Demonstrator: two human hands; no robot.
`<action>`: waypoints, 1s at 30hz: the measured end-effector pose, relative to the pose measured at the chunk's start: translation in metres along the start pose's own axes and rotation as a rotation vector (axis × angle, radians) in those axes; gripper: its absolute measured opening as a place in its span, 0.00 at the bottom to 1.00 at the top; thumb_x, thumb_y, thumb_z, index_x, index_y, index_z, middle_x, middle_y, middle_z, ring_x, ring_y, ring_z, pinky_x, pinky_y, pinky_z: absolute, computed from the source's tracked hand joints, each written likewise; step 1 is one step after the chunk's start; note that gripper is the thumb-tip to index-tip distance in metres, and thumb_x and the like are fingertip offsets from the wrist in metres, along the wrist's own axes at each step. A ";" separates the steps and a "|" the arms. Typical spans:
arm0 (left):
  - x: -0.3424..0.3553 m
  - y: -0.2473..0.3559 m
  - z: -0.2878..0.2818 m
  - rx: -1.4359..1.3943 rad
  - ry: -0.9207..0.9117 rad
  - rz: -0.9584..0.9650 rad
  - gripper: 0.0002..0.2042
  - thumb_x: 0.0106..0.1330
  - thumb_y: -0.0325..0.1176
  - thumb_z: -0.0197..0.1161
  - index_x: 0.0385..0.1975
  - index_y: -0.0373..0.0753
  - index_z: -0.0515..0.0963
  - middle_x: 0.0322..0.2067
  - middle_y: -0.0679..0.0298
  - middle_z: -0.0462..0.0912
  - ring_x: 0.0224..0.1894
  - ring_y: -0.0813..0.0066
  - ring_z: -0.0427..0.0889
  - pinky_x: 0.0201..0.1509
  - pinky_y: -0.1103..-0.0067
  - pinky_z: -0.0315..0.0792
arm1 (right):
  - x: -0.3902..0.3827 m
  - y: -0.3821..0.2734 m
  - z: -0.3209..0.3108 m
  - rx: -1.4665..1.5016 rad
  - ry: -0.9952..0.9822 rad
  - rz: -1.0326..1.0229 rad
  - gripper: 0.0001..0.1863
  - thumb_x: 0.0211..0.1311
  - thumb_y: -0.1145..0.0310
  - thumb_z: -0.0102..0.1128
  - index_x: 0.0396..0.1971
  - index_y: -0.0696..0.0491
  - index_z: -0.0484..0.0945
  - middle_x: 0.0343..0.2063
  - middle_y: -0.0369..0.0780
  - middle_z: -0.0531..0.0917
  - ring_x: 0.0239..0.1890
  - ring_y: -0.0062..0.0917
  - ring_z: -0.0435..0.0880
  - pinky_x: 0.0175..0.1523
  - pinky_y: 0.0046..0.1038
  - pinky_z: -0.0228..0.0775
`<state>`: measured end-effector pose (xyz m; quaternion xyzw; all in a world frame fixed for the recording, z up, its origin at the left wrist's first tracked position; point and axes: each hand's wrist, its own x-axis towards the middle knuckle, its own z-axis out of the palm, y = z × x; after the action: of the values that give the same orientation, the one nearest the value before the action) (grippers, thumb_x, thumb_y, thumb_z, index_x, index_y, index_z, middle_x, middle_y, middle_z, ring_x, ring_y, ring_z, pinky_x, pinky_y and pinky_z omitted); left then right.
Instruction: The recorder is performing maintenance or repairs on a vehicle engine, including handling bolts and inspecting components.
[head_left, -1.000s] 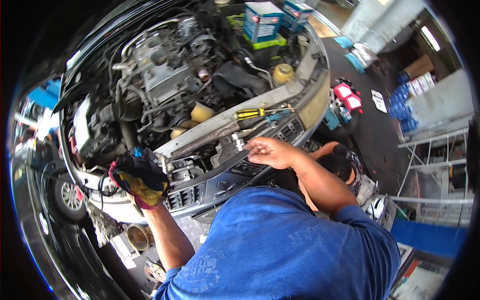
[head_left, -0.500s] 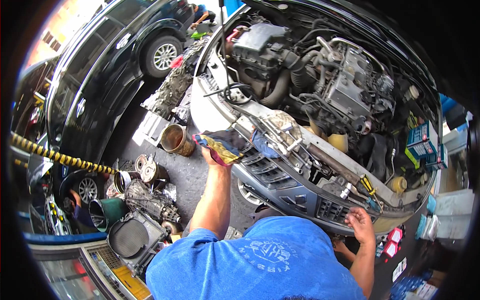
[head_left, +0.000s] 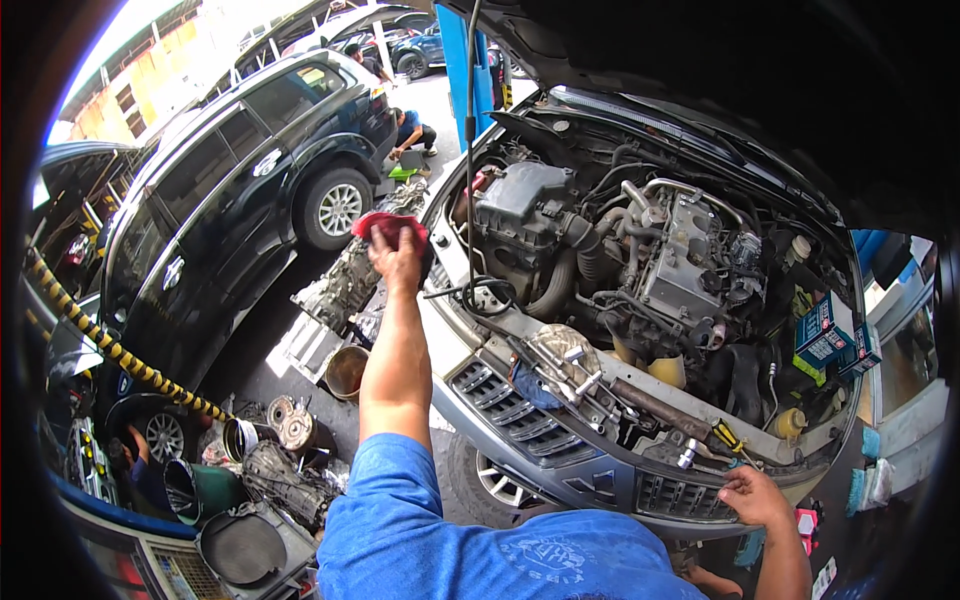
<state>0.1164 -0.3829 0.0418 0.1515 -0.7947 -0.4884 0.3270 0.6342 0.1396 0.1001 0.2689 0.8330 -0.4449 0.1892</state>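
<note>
My left arm is stretched forward past the front corner of the car. The left hand (head_left: 397, 262) is closed on a bunched red cloth (head_left: 392, 226), fingers bent over it, above the metal gearbox housing (head_left: 335, 287) on the ground. My right hand (head_left: 757, 498) hovers at the front bumper beside the grille (head_left: 680, 497), fingers loosely curled and apart, with nothing seen in it. Near it on the front panel lie a yellow-and-black handled tool (head_left: 726, 434) and a shiny socket piece (head_left: 687, 455). A blue rag (head_left: 533, 386) lies above the grille.
The open engine bay (head_left: 680, 260) fills the right side, with boxes (head_left: 828, 330) on its edge. To the left are a rusty bucket (head_left: 346, 372), a radiator (head_left: 243, 548), a striped pole (head_left: 120, 345) and a dark car (head_left: 230, 180). A person (head_left: 410, 130) crouches far off.
My left hand has moved forward to the red cloth. The multicoloured cloth it held is no longer in sight. My view has tilted up; my right hand stays near the bumper.
</note>
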 end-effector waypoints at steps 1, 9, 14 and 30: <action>0.002 0.002 0.005 0.068 -0.175 0.009 0.39 0.59 0.58 0.61 0.69 0.49 0.57 0.66 0.38 0.52 0.69 0.44 0.52 0.71 0.61 0.50 | -0.003 -0.005 0.001 -0.010 0.023 -0.014 0.23 0.55 0.70 0.69 0.49 0.63 0.73 0.34 0.41 0.82 0.34 0.20 0.81 0.39 0.24 0.75; -0.079 -0.018 0.007 -0.175 -0.232 0.092 0.31 0.61 0.44 0.63 0.57 0.25 0.68 0.55 0.42 0.73 0.60 0.51 0.70 0.66 0.68 0.61 | -0.002 0.046 0.034 0.247 0.127 -0.032 0.19 0.56 0.76 0.65 0.47 0.62 0.72 0.33 0.39 0.80 0.34 0.18 0.78 0.40 0.22 0.73; -0.157 -0.058 -0.022 -0.157 0.020 -0.126 0.25 0.63 0.36 0.61 0.54 0.23 0.69 0.54 0.45 0.73 0.57 0.56 0.72 0.63 0.70 0.63 | -0.002 0.065 0.054 0.458 0.154 -0.073 0.19 0.57 0.77 0.63 0.49 0.62 0.71 0.33 0.38 0.79 0.34 0.18 0.78 0.41 0.22 0.73; -0.410 -0.185 -0.186 0.677 -0.961 -1.033 0.22 0.60 0.54 0.64 0.40 0.39 0.79 0.27 0.58 0.78 0.27 0.63 0.75 0.36 0.61 0.71 | 0.036 0.071 0.048 0.601 -0.029 -0.261 0.16 0.58 0.77 0.64 0.46 0.60 0.73 0.34 0.36 0.79 0.36 0.17 0.77 0.42 0.20 0.73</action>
<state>0.5290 -0.3673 -0.2152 0.3656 -0.7836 -0.3219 -0.3856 0.6533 0.1415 0.0094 0.1973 0.6891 -0.6951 0.0546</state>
